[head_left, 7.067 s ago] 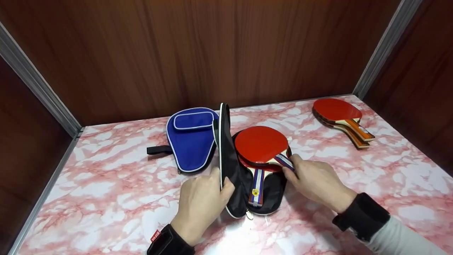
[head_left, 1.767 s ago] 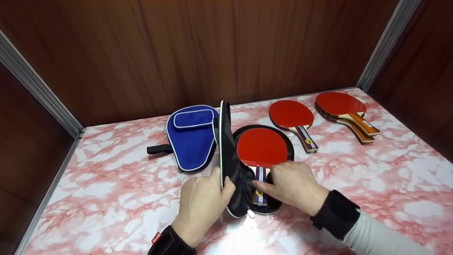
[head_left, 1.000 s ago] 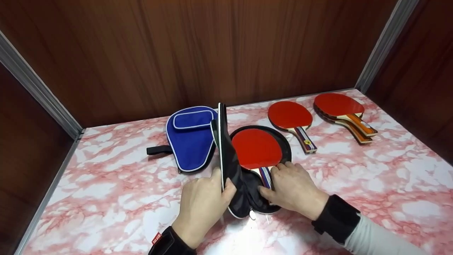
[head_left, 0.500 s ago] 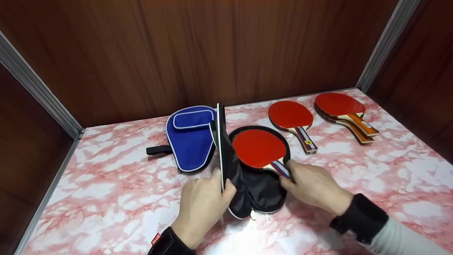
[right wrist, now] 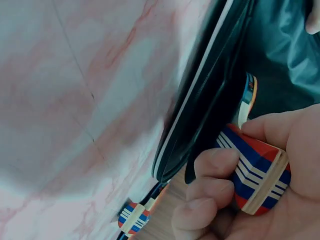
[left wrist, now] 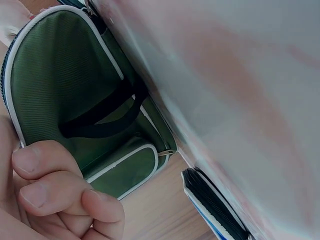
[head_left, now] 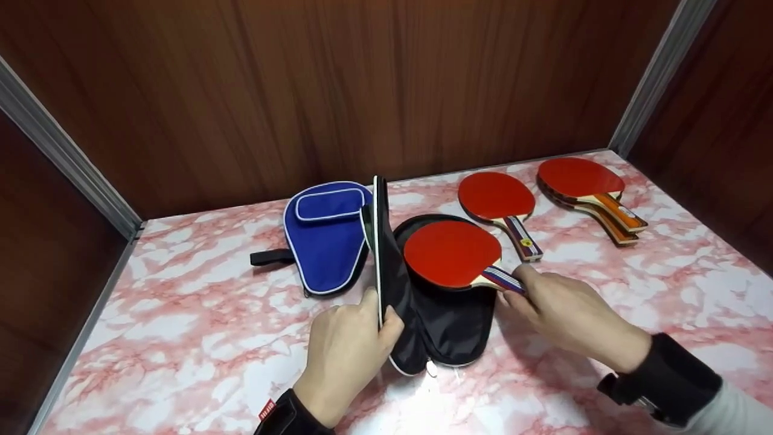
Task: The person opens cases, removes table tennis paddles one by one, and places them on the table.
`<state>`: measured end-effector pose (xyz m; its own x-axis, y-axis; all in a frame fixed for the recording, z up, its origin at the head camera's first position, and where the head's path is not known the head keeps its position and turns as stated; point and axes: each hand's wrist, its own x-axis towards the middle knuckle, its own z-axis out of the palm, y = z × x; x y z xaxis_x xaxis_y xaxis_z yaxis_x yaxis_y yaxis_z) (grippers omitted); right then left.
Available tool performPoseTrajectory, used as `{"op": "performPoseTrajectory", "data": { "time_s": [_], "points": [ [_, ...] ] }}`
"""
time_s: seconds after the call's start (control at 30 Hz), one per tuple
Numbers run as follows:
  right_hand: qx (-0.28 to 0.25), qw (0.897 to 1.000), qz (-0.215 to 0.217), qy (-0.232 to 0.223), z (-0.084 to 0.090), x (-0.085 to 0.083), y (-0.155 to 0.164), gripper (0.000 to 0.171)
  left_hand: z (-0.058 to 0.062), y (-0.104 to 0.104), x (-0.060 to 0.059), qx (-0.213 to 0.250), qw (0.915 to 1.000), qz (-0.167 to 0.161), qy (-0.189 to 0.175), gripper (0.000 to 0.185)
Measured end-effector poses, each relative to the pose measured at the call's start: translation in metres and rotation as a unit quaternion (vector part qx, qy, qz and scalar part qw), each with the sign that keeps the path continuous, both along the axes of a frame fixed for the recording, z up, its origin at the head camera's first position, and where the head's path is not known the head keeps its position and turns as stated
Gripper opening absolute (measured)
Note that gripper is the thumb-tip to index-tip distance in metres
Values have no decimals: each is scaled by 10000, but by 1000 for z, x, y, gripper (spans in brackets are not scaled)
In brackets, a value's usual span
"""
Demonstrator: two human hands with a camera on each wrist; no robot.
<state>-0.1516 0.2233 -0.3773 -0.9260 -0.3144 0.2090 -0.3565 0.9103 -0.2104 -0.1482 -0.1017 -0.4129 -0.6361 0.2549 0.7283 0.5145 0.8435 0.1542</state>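
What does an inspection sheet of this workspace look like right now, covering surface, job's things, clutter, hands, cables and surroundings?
Surface: pink-and-white marbled tabletop, flat.
Job's things: open black paddle case lying flat, its flap held upright; red table tennis paddle over the case, its striped handle pointing right.
Clutter: closed blue paddle case left of the flap; single red paddle behind the open case; stack of red paddles at far right.
Hands: left hand pinches the flap's edge; right hand grips the striped handle, fingers curled round it.
Cables: nothing seen.
Surroundings: brown wood-grain walls, metal corner strips.
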Motion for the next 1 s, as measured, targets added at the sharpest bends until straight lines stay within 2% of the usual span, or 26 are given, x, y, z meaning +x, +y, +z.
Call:
{"op": "performPoseTrajectory", "data": {
  "time_s": [0.23, 0.57, 1.0],
  "points": [
    [-310, 9989, -206, 271, 6, -5, 3, 23, 1, 1, 1, 55, 10000, -31, 27, 29],
    [-449, 9941, -780, 605, 7, -37, 7, 31, 1, 2, 1, 34, 10000, -17, 4, 30],
    [-356, 9909, -1271, 272, 6, -85, 15, 34, 2, 1, 1, 16, 10000, -8, -64, 32]
  ]
}}
